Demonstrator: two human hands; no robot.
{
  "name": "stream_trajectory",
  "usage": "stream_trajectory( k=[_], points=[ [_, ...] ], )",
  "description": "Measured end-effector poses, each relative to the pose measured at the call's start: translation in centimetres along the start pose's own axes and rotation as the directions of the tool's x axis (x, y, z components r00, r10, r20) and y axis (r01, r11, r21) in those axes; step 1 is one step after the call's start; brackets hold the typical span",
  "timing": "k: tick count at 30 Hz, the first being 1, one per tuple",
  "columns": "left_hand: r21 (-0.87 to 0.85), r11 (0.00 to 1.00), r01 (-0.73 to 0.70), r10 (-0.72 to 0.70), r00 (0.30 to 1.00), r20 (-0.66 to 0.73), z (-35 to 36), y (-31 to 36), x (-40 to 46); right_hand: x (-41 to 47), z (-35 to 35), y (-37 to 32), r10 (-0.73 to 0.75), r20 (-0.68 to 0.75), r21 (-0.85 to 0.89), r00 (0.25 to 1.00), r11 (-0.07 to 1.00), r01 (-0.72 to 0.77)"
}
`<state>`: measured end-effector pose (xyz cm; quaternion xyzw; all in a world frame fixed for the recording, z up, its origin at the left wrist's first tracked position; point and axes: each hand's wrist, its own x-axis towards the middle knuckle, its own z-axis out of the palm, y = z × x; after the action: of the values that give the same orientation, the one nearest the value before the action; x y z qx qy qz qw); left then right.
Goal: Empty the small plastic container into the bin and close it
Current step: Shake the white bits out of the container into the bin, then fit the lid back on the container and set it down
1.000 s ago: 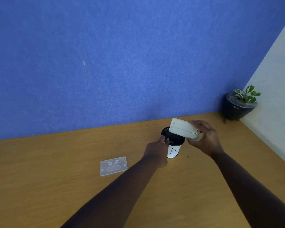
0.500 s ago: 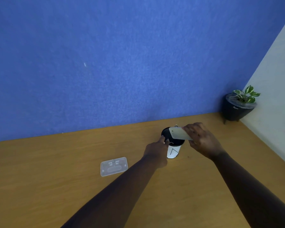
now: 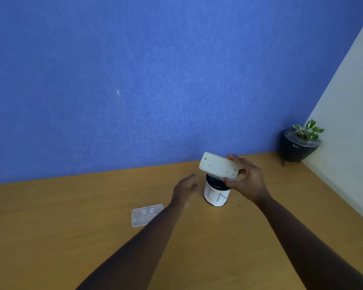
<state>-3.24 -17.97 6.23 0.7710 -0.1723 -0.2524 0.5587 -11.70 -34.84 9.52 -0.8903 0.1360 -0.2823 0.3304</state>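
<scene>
My right hand (image 3: 246,181) grips the small white plastic container (image 3: 219,166), held upside down with its bottom facing me, directly over the bin (image 3: 216,194). The bin is a small black cup wrapped in a white paper label with black marks, standing on the wooden table (image 3: 218,237). My left hand (image 3: 184,190) hovers just left of the bin, fingers loosely apart, apart from the cup and holding nothing. The container's clear lid (image 3: 145,214) lies flat on the table to the left, partly behind my left forearm. The container's inside is hidden.
A blue wall (image 3: 155,80) rises right behind the table. A black pot with a green-and-white plant (image 3: 300,145) stands in the far right corner, beside a pale wall (image 3: 348,126) along the table's right edge.
My left hand has let go of the bin's rim and drawn back to the left. My right hand has lifted the container slightly, its flat bottom now turned toward me.
</scene>
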Motion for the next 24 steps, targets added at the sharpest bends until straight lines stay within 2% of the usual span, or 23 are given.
stream_trajectory(
  k=[1,2,5,8,10,15,24],
  points=[
    [-0.244,0.964,0.105,-0.109,0.994,-0.001,-0.7,0.2,-0.2,0.0,0.3,-0.7,0.032,0.029,0.058,0.999,0.998,-0.034],
    [-0.406,0.899,0.167,-0.174,0.985,0.019,-1.4,0.4,-0.3,0.0,0.6,-1.3,0.058,0.064,0.112,0.996,0.992,-0.064],
    [-0.588,0.786,0.19,-0.195,0.979,0.056,-3.6,0.6,-1.0,-0.2,1.9,-3.4,0.075,0.159,0.21,0.984,0.972,-0.108],
    [-0.712,0.677,0.188,-0.18,0.98,0.088,-5.1,0.6,-1.6,-0.6,3.5,-5.4,0.061,0.195,0.206,0.979,0.973,-0.102],
    [-0.76,0.625,0.179,-0.17,0.981,0.091,-6.0,0.6,-2.0,-0.9,4.7,-6.4,0.05,0.206,0.215,0.977,0.972,-0.095],
    [-0.793,0.577,0.193,-0.186,0.977,0.102,-8.6,-0.9,-3.2,-1.6,7.5,-8.6,0.005,0.285,0.286,0.958,0.954,-0.09],
    [-0.831,0.503,0.239,-0.218,0.965,0.146,-13.2,-3.5,-4.2,-1.1,12.3,-10.6,-0.071,0.419,0.209,0.905,0.978,-0.02]
  ],
)
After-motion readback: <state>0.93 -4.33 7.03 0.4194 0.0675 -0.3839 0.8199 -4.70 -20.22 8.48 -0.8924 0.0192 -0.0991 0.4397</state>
